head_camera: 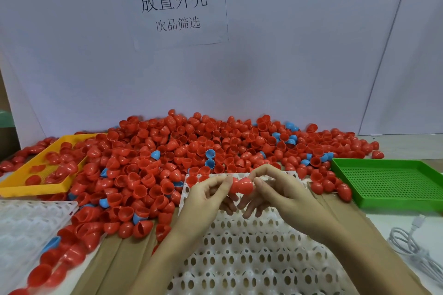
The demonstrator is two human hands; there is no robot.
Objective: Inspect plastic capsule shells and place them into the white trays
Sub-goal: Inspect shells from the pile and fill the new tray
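While the white tray (251, 254) fills the lower centre, the left hand (203, 195) and right hand (280, 195) pinch one red capsule shell (241, 185) between them above it; the shell heap (191, 151) lies behind, mid-frame.

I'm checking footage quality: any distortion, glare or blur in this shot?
Head view: wide-angle bending curves the wall seams and the white tray; small glints on the red shells; light is soft and even with faint shadows; the hands and held shell look slightly soft.
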